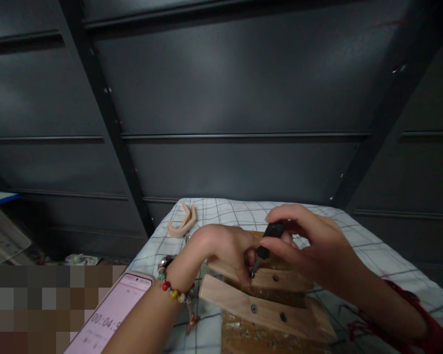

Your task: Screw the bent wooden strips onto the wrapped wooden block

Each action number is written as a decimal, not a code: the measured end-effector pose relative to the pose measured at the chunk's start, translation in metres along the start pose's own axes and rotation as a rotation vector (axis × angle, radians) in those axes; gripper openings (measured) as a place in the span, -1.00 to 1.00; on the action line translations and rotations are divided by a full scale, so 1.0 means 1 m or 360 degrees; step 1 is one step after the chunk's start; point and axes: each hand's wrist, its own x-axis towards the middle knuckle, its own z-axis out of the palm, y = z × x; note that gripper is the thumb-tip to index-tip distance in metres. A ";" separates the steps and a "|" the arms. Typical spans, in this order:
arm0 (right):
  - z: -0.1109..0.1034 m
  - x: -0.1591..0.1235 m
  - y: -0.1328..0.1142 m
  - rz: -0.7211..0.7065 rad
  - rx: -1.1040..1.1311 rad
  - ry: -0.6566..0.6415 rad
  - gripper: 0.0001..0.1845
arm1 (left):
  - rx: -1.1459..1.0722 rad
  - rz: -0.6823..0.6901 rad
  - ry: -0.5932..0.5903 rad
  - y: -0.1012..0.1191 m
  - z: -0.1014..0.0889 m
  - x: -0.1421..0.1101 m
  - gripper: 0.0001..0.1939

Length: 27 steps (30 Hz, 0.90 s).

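Note:
My right hand [310, 241] grips the black handle of a screwdriver [274, 230] between thumb and fingers. Its shaft slants down and left to a screw spot on the farther curved wooden piece [291, 281]. Close beside that tip, my left hand [231, 248] has its fingers curled down against the wood; whatever they pinch is hidden. Another curved wooden piece [229, 295] lies nearer to me, with two dark screws in it. Beneath both pieces is a block wrapped in brown tape [239, 337]. One more dark screw [275, 278] sits right of the tip.
A U-shaped wooden piece [182, 223] lies at the far left of the checked cloth [225, 209]. A phone [112, 307] showing a timer rests by my left forearm. Dark metal panels [236, 88] rise behind the table.

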 end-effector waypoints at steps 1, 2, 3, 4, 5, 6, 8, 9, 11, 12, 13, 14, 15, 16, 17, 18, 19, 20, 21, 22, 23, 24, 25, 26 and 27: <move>0.000 0.000 -0.001 -0.0030 -0.0014 -0.0002 -0.89 | -0.0006 0.0019 -0.0012 0.000 0.000 0.000 -0.68; -0.001 0.001 -0.001 -0.0047 -0.0026 -0.0019 -0.90 | -0.0017 0.0045 -0.0024 0.000 0.000 0.000 -0.68; -0.003 0.001 -0.002 -0.0050 -0.0032 -0.0048 -0.91 | -0.0025 0.0063 -0.0031 0.000 0.000 0.000 -0.68; -0.004 0.001 -0.002 -0.0050 -0.0032 -0.0092 -0.93 | -0.0031 0.0068 -0.0031 0.000 0.000 0.000 -0.67; -0.006 0.001 -0.002 -0.0054 -0.0032 -0.0151 -0.94 | -0.0029 0.0059 -0.0026 0.000 0.000 0.000 -0.66; -0.008 0.001 -0.001 -0.0065 -0.0049 -0.0221 -0.90 | -0.0019 0.0040 -0.0018 0.000 0.001 0.001 -0.65; -0.012 0.000 0.001 -0.0128 -0.0123 -0.0356 -0.74 | -0.0010 -0.0002 -0.0010 0.001 0.001 0.001 -0.64; -0.013 -0.001 0.003 -0.0159 -0.0165 -0.0405 -0.67 | -0.0011 -0.0021 -0.0010 0.001 0.001 0.001 -0.64; -0.015 -0.002 0.006 -0.0181 -0.0211 -0.0443 -0.61 | -0.0014 -0.0041 -0.0020 0.000 0.001 0.002 -0.65; -0.016 -0.003 0.007 -0.0173 -0.0195 -0.0447 -0.62 | -0.0031 -0.0038 -0.0021 0.000 0.002 0.003 -0.65; -0.016 -0.002 0.007 -0.0155 -0.0156 -0.0448 -0.64 | -0.0053 -0.0025 -0.0012 -0.001 0.002 0.003 -0.64; -0.016 -0.002 0.007 -0.0131 -0.0108 -0.0452 -0.66 | -0.0089 0.0006 0.0003 -0.003 0.003 0.004 -0.63; -0.016 -0.001 0.005 -0.0100 -0.0055 -0.0452 -0.68 | -0.0133 0.0053 0.0019 -0.005 0.003 0.005 -0.62; -0.016 0.000 0.004 -0.0067 -0.0005 -0.0433 -0.70 | -0.0180 0.0101 0.0026 -0.006 0.004 0.005 -0.62; -0.015 0.001 0.002 -0.0035 0.0034 -0.0399 -0.71 | -0.0217 0.0142 0.0029 -0.008 0.004 0.005 -0.63; -0.014 0.002 0.000 -0.0018 0.0059 -0.0350 -0.73 | -0.0238 0.0172 0.0035 -0.009 0.005 0.005 -0.64; -0.012 0.003 -0.002 -0.0014 0.0066 -0.0291 -0.76 | -0.0247 0.0187 0.0050 -0.010 0.004 0.005 -0.63; -0.011 0.003 -0.004 -0.0021 0.0062 -0.0231 -0.80 | -0.0243 0.0182 0.0074 -0.011 0.004 0.005 -0.61; -0.009 0.003 -0.004 -0.0027 0.0045 -0.0177 -0.82 | -0.0228 0.0166 0.0105 -0.011 0.003 0.005 -0.58; -0.008 0.003 -0.004 -0.0027 0.0024 -0.0146 -0.85 | -0.0216 0.0160 0.0133 -0.011 0.003 0.005 -0.56; -0.007 0.003 -0.004 -0.0012 0.0008 -0.0130 -0.85 | -0.0203 0.0156 0.0153 -0.012 0.002 0.005 -0.55; -0.007 0.003 -0.003 0.0012 0.0001 -0.0119 -0.85 | -0.0186 0.0147 0.0162 -0.012 0.001 0.005 -0.57; -0.006 0.002 -0.002 0.0046 -0.0005 -0.0116 -0.83 | -0.0162 0.0128 0.0162 -0.012 0.001 0.005 -0.61; -0.006 0.002 -0.001 0.0068 -0.0010 -0.0107 -0.83 | -0.0137 0.0105 0.0158 -0.012 0.000 0.005 -0.65; -0.005 0.002 0.000 0.0074 -0.0011 -0.0093 -0.83 | -0.0120 0.0085 0.0161 -0.011 0.000 0.005 -0.68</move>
